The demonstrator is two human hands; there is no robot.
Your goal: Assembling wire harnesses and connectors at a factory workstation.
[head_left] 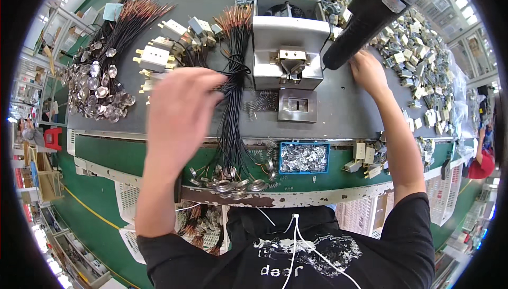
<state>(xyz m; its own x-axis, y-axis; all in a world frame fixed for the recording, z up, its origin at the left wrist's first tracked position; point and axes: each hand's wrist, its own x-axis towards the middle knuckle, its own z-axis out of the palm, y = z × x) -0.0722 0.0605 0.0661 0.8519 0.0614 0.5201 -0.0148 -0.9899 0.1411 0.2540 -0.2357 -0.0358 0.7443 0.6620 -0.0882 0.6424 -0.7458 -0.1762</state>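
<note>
My left hand [182,96], smeared by motion, is beside a bundle of black wires [233,109]. Its fingertips point toward the wires, and I cannot tell whether they touch. The wires end in bare copper-coloured strands at the far end and round metal discs [233,181] at the near edge. My right hand [369,72] reaches beyond a thick black cylindrical tool [352,29], near the pile of small white-and-grey plug parts [407,56]. The tool partly hides its fingers. Between my hands stands a metal bench fixture [292,40] with a slotted block [298,106] in front.
A blue tray [304,157] of small metal pieces sits at the front edge, near loose springs [262,101]. Another wire bundle with metal discs [100,90] lies far left. Several white plug parts [154,57] rest behind my left hand. More plug parts [368,154] lie front right.
</note>
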